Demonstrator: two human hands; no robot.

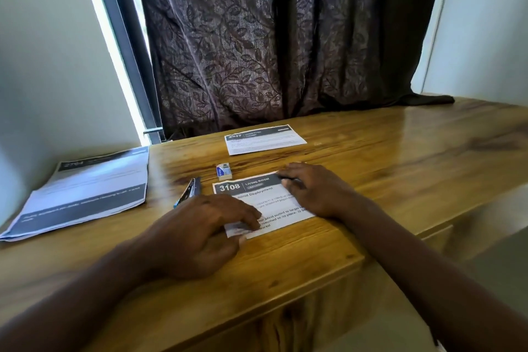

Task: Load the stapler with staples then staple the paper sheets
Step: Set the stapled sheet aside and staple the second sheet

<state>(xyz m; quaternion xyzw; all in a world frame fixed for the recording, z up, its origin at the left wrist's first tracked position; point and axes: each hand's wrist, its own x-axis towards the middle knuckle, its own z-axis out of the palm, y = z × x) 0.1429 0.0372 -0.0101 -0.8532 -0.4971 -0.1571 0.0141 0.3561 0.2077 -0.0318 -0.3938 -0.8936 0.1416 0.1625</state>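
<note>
A small stack of paper sheets (257,197) headed "3108" lies on the wooden table (400,157) in front of me. My left hand (200,234) rests on its near left corner, fingers bent down onto the paper. My right hand (314,191) lies flat on its far right corner. Just left of the sheets lies a blue and silver stapler (188,191); its near end is hidden behind my left hand. Beyond the stapler and the sheets sits a small white and blue staple box (223,171).
Another printed sheet (264,140) lies farther back on the table. A larger printed stack (83,191) sits at the left, hanging over the table's left edge. A dark patterned curtain (257,37) hangs behind the table. The table's front edge runs diagonally near my forearms.
</note>
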